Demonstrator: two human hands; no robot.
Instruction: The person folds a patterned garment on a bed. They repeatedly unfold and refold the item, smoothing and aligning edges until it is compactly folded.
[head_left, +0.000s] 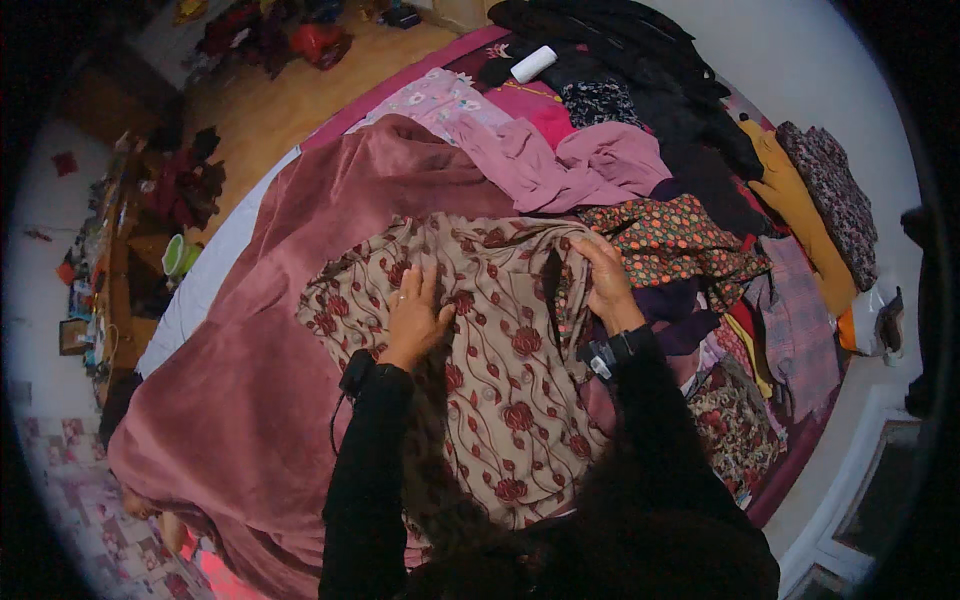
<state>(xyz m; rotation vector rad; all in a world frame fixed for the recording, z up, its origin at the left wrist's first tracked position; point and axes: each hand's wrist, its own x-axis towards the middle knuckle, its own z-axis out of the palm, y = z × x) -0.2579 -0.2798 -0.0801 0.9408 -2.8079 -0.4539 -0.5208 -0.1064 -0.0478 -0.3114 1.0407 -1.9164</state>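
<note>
A beige garment with dark red flowers and winding stems (517, 337) lies spread before me. Its lower end reaches towards my body and is partly hidden by my arms. My left hand (418, 315) rests on the cloth, palm down, with a ring on one finger and the thumb apart. At the garment's upper right, my right hand (609, 285) grips a folded edge, probably the sleeve. A dark gap shows in the cloth beside that hand. Beneath the garment's left side is a dusty-pink plush blanket (247, 390).
Clothes are heaped to the right, among them an orange-dotted floral cloth (667, 244), a plaid garment (799, 330) and mustard trousers (799, 217). Pink cloth (555, 165) and a white roll (534, 64) lie farther back. A cluttered wooden shelf unit (120, 285) stands left.
</note>
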